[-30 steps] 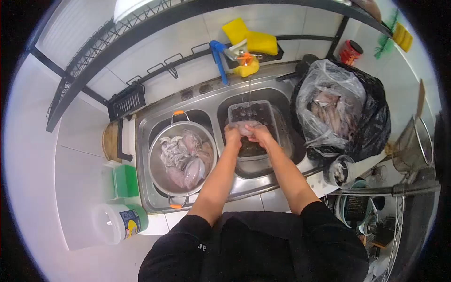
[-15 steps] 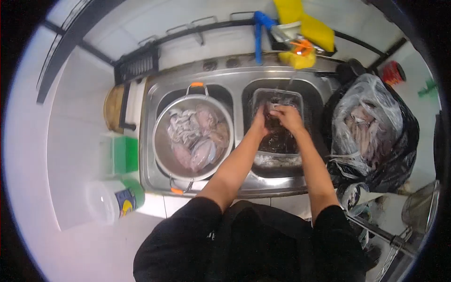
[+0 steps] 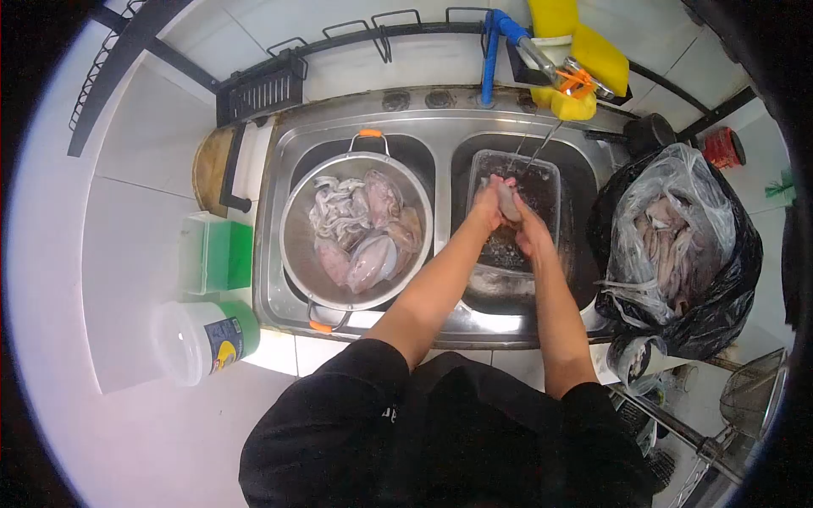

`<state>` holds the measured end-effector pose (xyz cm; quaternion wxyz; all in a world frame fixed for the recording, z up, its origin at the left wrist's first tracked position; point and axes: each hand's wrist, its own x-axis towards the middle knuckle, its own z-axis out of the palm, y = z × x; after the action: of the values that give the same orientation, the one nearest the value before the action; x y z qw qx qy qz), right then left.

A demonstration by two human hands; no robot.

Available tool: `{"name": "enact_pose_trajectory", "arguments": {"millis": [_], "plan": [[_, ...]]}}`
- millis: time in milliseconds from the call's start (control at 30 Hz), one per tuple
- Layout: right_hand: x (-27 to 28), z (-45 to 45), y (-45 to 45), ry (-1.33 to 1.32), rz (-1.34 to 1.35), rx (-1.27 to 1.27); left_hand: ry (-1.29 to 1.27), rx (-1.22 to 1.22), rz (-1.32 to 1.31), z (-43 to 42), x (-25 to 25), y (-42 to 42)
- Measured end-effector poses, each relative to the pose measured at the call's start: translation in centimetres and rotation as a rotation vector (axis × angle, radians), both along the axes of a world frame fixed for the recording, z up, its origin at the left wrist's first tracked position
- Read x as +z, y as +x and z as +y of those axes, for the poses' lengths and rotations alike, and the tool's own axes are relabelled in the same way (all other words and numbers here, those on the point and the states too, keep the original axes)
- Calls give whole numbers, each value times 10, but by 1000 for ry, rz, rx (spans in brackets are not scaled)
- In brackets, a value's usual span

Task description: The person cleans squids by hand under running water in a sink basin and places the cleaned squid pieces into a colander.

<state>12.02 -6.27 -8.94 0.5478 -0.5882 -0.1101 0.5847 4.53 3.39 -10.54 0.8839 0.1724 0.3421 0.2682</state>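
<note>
Above a clear plastic container (image 3: pixel 549 190) of water in the right basin, my left hand (image 3: pixel 487 207) and my right hand (image 3: pixel 532 233) are both closed on a small greyish squid (image 3: pixel 507 201). Fingers cover part of it. A thin stream of water falls behind the hands from the tap (image 3: pixel 569 83). To the left, a steel pot (image 3: pixel 292 245) with orange-gripped handles sits over the left basin, holding several pinkish squid bodies (image 3: pixel 371 261) and a heap of pale tentacle pieces (image 3: pixel 337 212).
At the right stands a black bag with a clear liner (image 3: pixel 716 182), full of squid. A green-and-clear box (image 3: pixel 227 254) and a white tub (image 3: pixel 199 343) are at the left. Behind the sink runs a black rack (image 3: pixel 339 46), with yellow cloths (image 3: pixel 597 55) by the tap.
Both hands have risen a little out of the container's water, and the squid between them now shows more clearly. The view has shifted slightly; pot and bag stay put.
</note>
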Motion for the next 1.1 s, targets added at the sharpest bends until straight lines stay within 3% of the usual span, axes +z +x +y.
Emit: {"name": "enact_pose_trajectory", "arguments": {"millis": [33,67,100,133,200,233,267,300,333,367,400,433,500,533,567,633,667,700,767,833,900,933,967,1000,1033,1067,1100], "plan": [[1,2,-1,-75,8,-31,185,98,109,-3,-12,5],[-39,8,2,-283,-218,-90,187,103,107,-9,-24,7],[-72,12,9,-488,-446,-150,446,103,320,-16,-42,9],[-94,13,19,-483,-449,-143,704,103,538,-20,-51,7],[-120,20,32,-468,-1096,248,558,55,645,-26,-29,-4],[-106,25,29,-454,-1098,267,406,-8,742,-26,-11,-8],[-70,25,27,-419,-1092,202,152,-10,708,-24,7,-13],[-32,25,24,-385,-1084,133,147,3,714,-18,-6,-15],[0,23,22,-379,-1083,139,-28,24,511,-9,-28,-11],[29,18,20,-266,-816,259,-198,41,300,-3,-39,-7],[46,13,19,-159,-546,371,-205,67,282,-6,-15,-9],[52,9,19,-166,-551,373,-212,67,277,-1,-27,-4],[58,-5,18,-3,-765,721,-298,13,3,6,-49,7],[59,-11,13,335,-846,689,-162,9,320,-2,-5,-1],[52,-13,14,326,-851,682,-163,-1,316,-3,-5,0],[14,-11,16,291,-951,662,237,2,372,-4,-17,5],[-28,-6,16,372,-705,488,239,20,311,-6,-21,7],[-22,-7,15,365,-703,473,239,5,313,-6,-19,4],[4,-3,6,234,-93,279,187,-37,282,-2,-9,-4],[1,-5,8,143,-81,234,146,-45,292,2,-17,-5],[-12,1,9,33,21,-112,423,3,345,-3,-21,-3],[-15,3,6,-10,-38,-193,424,-3,339,-6,-31,-2],[-40,6,11,-5,-45,-200,523,-25,543,-9,-40,-3],[-89,12,20,-106,-608,-32,622,-44,748,-11,-48,-3],[-115,16,27,-213,-1164,145,629,-48,743,-17,-50,-5],[-99,19,27,-213,-1163,135,620,-100,856,-23,-54,-9],[-68,24,24,-381,-1220,281,613,-149,969,-23,-57,-10]]}}
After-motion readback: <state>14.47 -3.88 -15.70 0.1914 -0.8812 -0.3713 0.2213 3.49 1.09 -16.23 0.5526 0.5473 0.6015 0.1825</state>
